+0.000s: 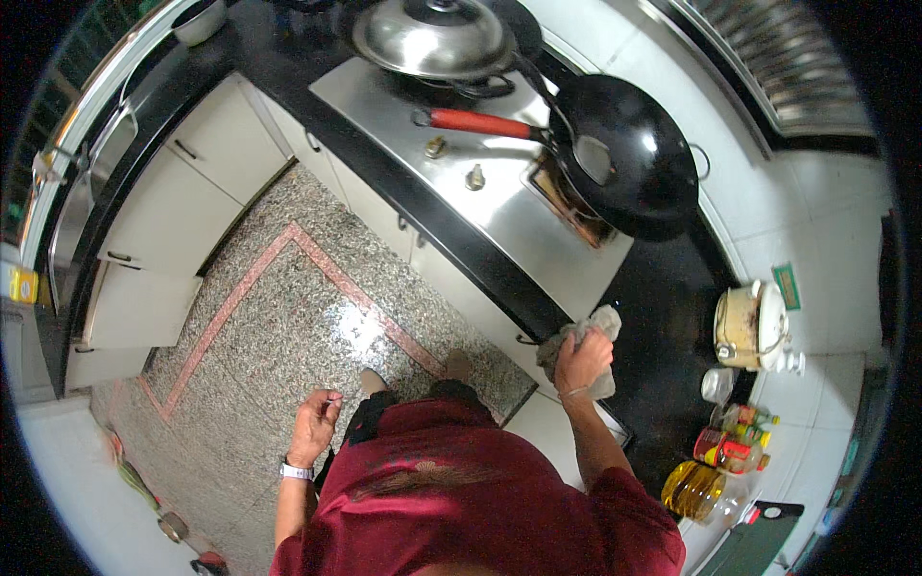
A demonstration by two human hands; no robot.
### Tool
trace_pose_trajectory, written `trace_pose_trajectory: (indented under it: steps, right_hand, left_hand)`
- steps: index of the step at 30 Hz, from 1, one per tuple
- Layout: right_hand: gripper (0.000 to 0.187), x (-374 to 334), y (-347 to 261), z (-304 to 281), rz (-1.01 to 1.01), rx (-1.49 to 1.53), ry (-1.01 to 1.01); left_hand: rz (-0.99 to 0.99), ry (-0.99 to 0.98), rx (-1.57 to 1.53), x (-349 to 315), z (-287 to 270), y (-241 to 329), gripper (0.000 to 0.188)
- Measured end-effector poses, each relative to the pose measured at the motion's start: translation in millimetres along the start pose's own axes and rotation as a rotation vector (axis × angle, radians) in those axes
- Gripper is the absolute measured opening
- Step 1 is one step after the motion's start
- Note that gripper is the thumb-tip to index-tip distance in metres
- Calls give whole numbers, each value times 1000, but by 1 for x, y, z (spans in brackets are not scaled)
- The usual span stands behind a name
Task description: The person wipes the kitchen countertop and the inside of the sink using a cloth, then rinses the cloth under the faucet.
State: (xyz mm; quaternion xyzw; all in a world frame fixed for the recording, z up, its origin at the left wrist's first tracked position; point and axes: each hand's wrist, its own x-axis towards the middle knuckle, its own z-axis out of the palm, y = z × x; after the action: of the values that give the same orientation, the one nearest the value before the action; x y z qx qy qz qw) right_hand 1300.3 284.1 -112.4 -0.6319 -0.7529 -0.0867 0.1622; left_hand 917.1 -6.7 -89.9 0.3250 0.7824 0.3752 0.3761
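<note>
R hand (584, 359) w/ 1 cloth (552, 354); 2 knobs (475, 178)

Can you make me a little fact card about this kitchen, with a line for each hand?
Right hand: holding a grey cloth at the counter's edge
Left hand: over the floor, fingers curled; can't tell if it holds anything
Stove: black wok with a spatula inside; silver lid nearby
Counter: cream pot, bottle of yellow oil
</note>
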Motion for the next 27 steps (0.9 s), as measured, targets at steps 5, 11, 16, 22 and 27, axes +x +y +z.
trace_pose_trajectory:
  steps: [5,11,16,22,27]
  right_hand:
    - [44,-13,-27,3,10,-42,33]
    - [52,19,-135,21,-177,-88,-2]
    - [52,88,-263,60,-265,-17,-85]
    - [49,188,-448,96,-395,68,-180]
    - [40,266,-610,147,-500,234,-246]
  left_hand:
    - [-73,110,2,2,-54,-61,13]
    - [-137,72,5,21,-128,-85,13]
    - [-100,135,89,64,-166,-81,13]
    - [-126,135,42,103,-180,-108,13]
    - [-161,189,-23,135,-211,-122,15]
